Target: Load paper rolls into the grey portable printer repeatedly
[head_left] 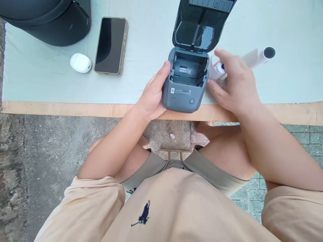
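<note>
A dark grey label printer (185,95) has its smoky lid (199,27) swung up, showing a hollow bay with a small printed sticker inside. My left hand (155,90) is closed around the printer's left side, thumb along the upper edge. At the printer's right side, my right hand (237,80) has thumb and fingers curved round a small white paper roll (215,71) with a dark core. Part of that roll is hidden by the fingers. Just beyond the right hand lies a second white roll (261,57) with a dark end.
A phone (111,45) lies screen up on the pale cloth (141,37), beside a white earbud case (80,63). A black bag (68,27) stands at the back left. The table's wooden front edge (63,108) runs just below my hands.
</note>
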The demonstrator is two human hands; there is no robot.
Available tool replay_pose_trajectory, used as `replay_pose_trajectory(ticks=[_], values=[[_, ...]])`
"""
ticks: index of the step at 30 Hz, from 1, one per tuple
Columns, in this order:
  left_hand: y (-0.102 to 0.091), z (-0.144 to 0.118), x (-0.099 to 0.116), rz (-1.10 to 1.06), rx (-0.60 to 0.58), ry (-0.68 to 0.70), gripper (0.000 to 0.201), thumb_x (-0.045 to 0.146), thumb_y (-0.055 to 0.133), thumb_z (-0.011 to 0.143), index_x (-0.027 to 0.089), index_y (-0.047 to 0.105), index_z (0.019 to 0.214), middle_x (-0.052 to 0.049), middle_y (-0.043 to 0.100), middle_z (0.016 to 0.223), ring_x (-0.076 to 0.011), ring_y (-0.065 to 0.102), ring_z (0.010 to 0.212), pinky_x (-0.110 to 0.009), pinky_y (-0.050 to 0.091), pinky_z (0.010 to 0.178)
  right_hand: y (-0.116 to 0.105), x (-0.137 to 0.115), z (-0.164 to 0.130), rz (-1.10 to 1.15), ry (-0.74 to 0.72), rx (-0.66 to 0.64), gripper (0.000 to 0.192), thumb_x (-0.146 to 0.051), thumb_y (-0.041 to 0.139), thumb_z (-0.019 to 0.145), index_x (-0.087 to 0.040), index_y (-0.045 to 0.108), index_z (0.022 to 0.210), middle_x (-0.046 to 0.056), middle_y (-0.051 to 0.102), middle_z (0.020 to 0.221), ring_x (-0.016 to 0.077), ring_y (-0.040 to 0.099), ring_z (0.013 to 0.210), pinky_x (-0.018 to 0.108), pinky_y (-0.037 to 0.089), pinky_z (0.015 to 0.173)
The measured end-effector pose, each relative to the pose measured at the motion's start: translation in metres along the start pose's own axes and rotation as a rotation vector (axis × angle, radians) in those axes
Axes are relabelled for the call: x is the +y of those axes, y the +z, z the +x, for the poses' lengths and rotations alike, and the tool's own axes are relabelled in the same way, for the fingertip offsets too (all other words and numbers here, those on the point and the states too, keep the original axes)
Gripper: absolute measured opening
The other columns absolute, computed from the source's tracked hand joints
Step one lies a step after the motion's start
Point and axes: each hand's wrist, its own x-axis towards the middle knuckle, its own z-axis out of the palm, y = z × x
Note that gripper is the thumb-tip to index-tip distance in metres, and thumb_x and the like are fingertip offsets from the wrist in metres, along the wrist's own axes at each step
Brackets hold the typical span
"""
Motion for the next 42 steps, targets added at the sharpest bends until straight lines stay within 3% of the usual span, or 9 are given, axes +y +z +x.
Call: replay_pose_trajectory(ticks=[4, 9, 17, 22, 26, 29, 35, 38, 42], values=[[0.004, -0.003, 0.002, -0.007, 0.017, 0.005, 0.047, 0.053, 0.046, 0.110, 0.018, 0.078, 0.112, -0.005, 0.085, 0.109, -0.0255, 0.079, 0.121, -0.037, 0.064, 0.111, -0.001, -0.007, 0.001, -0.022, 0.006, 0.093, 0.058, -0.031, 0.080, 0.089, -0.037, 0.066, 0.144, 0.009, 0.063, 0.119, 0.0279, 0.065, 0.113, 0.048, 0.061, 0.098], [0.009, -0.007, 0.006, -0.025, 0.047, -0.024, 0.045, 0.047, 0.044, 0.112, 0.018, 0.077, 0.106, -0.005, 0.084, 0.103, -0.0249, 0.080, 0.120, -0.035, 0.065, 0.107, -0.005, -0.014, 0.002, 0.016, 0.056, 0.069, 0.073, -0.015, 0.072, 0.082, -0.036, 0.049, 0.149, 0.005, 0.070, 0.121, 0.0260, 0.068, 0.109, 0.047, 0.061, 0.091], [0.008, -0.005, 0.006, -0.015, 0.028, -0.005, 0.044, 0.049, 0.048, 0.111, 0.017, 0.078, 0.111, -0.008, 0.085, 0.115, -0.0279, 0.078, 0.126, -0.037, 0.063, 0.111, -0.001, -0.013, 0.004, -0.063, -0.014, 0.087, 0.032, -0.028, 0.078, 0.088, -0.028, 0.066, 0.118, 0.008, 0.059, 0.114, 0.0251, 0.061, 0.108, 0.049, 0.060, 0.096], [0.007, -0.005, 0.006, -0.010, 0.018, -0.008, 0.047, 0.051, 0.048, 0.111, 0.016, 0.078, 0.114, -0.008, 0.084, 0.117, -0.0282, 0.078, 0.126, -0.039, 0.063, 0.113, -0.008, -0.014, 0.002, -0.017, 0.073, 0.084, 0.065, -0.017, 0.080, 0.083, -0.033, 0.055, 0.140, 0.007, 0.065, 0.123, 0.0255, 0.067, 0.110, 0.044, 0.061, 0.092], [0.007, -0.004, 0.005, -0.011, 0.015, -0.017, 0.048, 0.053, 0.045, 0.111, 0.018, 0.078, 0.112, -0.005, 0.084, 0.112, -0.0261, 0.077, 0.128, -0.039, 0.062, 0.117, -0.011, -0.014, -0.004, 0.045, 0.108, 0.055, 0.065, -0.015, 0.072, 0.088, -0.039, 0.048, 0.144, 0.002, 0.071, 0.120, 0.0216, 0.071, 0.101, 0.044, 0.061, 0.097], [0.007, -0.004, 0.005, -0.015, 0.026, -0.021, 0.048, 0.053, 0.046, 0.111, 0.018, 0.078, 0.110, -0.005, 0.084, 0.109, -0.0261, 0.077, 0.127, -0.039, 0.063, 0.116, -0.012, -0.015, -0.009, 0.021, 0.034, 0.022, 0.077, -0.022, 0.079, 0.084, -0.036, 0.044, 0.151, 0.008, 0.068, 0.136, 0.0269, 0.069, 0.120, 0.051, 0.058, 0.105], [0.008, -0.006, 0.005, 0.004, 0.026, -0.013, 0.045, 0.052, 0.047, 0.111, 0.019, 0.078, 0.113, -0.004, 0.084, 0.113, -0.0245, 0.079, 0.121, -0.038, 0.064, 0.113, -0.039, 0.008, -0.014, -0.101, -0.236, 0.462, 0.062, -0.028, 0.072, 0.084, -0.035, 0.056, 0.144, 0.007, 0.062, 0.128, 0.0247, 0.066, 0.104, 0.043, 0.049, 0.081], [0.009, -0.006, 0.007, 0.014, 0.039, -0.034, 0.045, 0.053, 0.048, 0.110, 0.020, 0.078, 0.114, -0.005, 0.083, 0.119, -0.0253, 0.078, 0.123, -0.039, 0.064, 0.113, -0.048, 0.038, -0.006, -0.205, -0.056, 0.490, 0.063, -0.018, 0.077, 0.075, -0.029, 0.059, 0.134, 0.010, 0.055, 0.131, 0.0291, 0.062, 0.118, 0.043, 0.050, 0.085], [0.010, -0.006, 0.008, 0.050, 0.050, -0.037, 0.045, 0.054, 0.048, 0.110, 0.021, 0.079, 0.113, -0.006, 0.083, 0.122, -0.0263, 0.075, 0.132, -0.039, 0.063, 0.115, -0.042, 0.056, 0.005, -0.206, 0.368, 0.230, 0.062, -0.014, 0.085, 0.069, -0.020, 0.062, 0.126, 0.014, 0.048, 0.131, 0.0304, 0.059, 0.128, 0.052, 0.051, 0.111]])
